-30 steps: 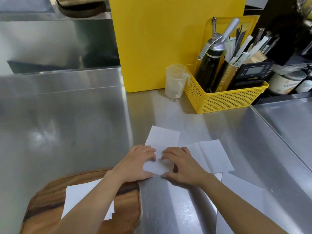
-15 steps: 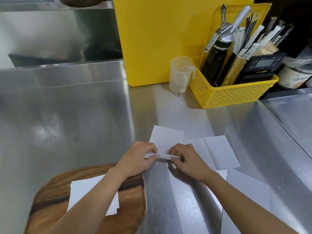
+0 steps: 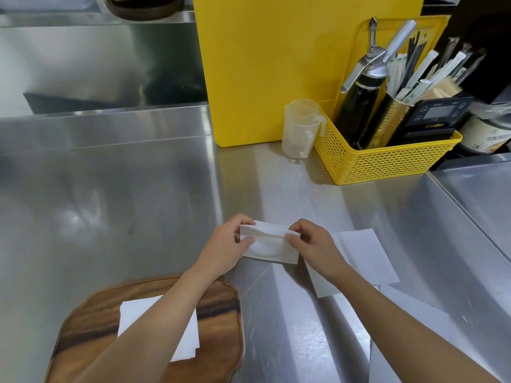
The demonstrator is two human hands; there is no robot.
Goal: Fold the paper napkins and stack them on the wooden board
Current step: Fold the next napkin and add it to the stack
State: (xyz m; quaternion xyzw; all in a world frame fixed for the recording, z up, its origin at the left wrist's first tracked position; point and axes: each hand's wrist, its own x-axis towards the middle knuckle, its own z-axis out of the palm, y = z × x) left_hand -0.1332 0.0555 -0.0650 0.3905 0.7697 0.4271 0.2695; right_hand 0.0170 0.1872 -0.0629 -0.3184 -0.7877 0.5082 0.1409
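Both hands hold one white paper napkin (image 3: 269, 246) folded over on itself, just above the steel counter. My left hand (image 3: 225, 246) pinches its left end and my right hand (image 3: 312, 244) pinches its right end. A wooden board (image 3: 83, 333) lies at the near left with folded white napkins (image 3: 132, 310) on it, partly covered by my left forearm. Unfolded napkins lie to the right: one (image 3: 362, 255) beside my right hand, another (image 3: 414, 316) nearer the front edge under my right forearm.
A yellow cutting board (image 3: 276, 64) stands upright at the back. Beside it are a clear measuring jug (image 3: 300, 128) and a yellow perforated basket (image 3: 387, 158) holding a black dispenser bottle, wrapped straws and a digital timer. A counter seam runs along the right.
The napkin lay flat under both hands; they lifted its near edge and brought it over, so it is now folded and held at both ends. The camera view shifted slightly.
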